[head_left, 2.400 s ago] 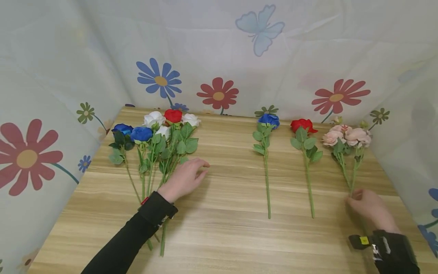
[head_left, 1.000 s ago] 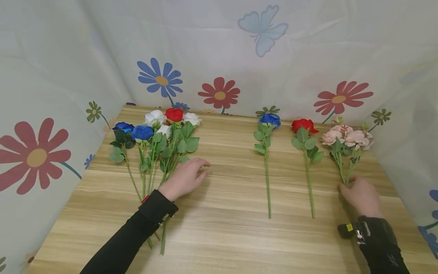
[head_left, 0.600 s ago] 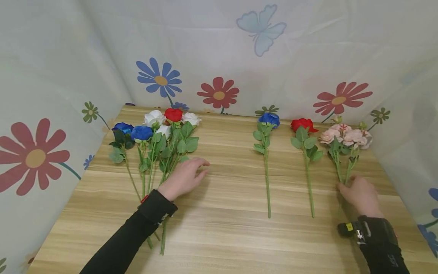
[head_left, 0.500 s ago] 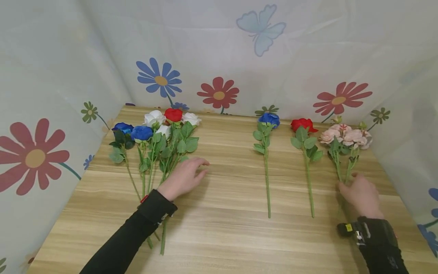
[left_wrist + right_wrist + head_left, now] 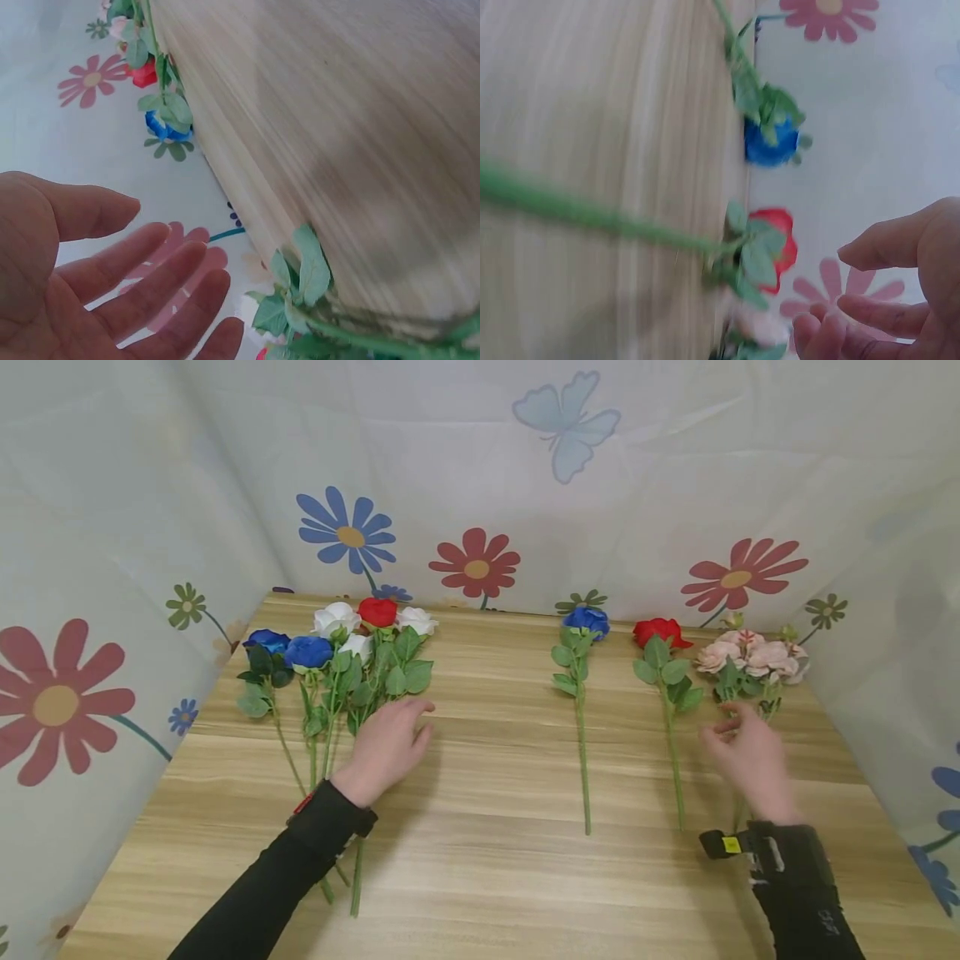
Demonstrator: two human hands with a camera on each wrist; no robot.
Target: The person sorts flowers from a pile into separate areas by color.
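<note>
With the table read as a clock face, twelve at its far edge, the pink flowers lie at two o'clock, heads away from the person. At three, over their stems, is the right hand. It is free of any grip: thumb and fingers stand apart, the fingers bent a little, with nothing between them. Whether it touches a stem cannot be told; the hand is blurred and hides most of them. Toward half past one lies the lone red rose, its stem just beside that hand, and at one the lone blue rose, both stems pointing toward the person.

At nine o'clock the left hand is relaxed and holds nothing, thumb apart from the gently bent fingers. It overlaps stems of the bunch, whose heads fill ten o'clock: two blue, three white and one red. Those stems cross and run down toward eight. Contact between hand and stems cannot be made out.

Both arms wear black sleeves, and a dark device with a yellow mark sits at the right wrist. Beyond twelve hangs a pale cloth printed with daisies and a butterfly.
</note>
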